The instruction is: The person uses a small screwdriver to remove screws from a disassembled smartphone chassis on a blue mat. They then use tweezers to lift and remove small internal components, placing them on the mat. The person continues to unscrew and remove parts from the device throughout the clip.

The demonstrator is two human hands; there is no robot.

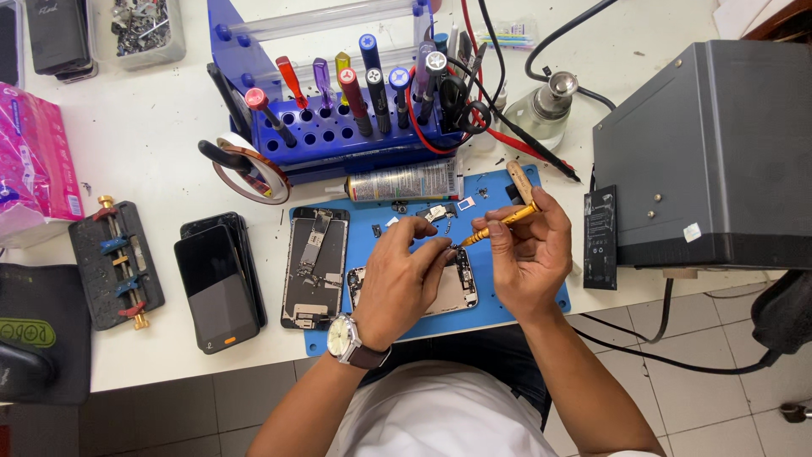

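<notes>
**Bench inspection: opened phone on blue mat**

Right hand [529, 254] closed around a yellow-handled screwdriver [505, 222], tip angled down-left toward the opened phone body [461, 288]. Left hand [404, 279], wristwatch [342, 335] at the wrist, resting over that phone body, fingertips pinched narrow near the screwdriver tip; anything between them too small to tell. Phone body lying on the blue work mat [507, 300], near table edge. Detached screen panel [311, 267] just left. Blue tool rack [338, 110] far side.

One head camera looks steeply down, close over the white workbench [152, 144]
</notes>
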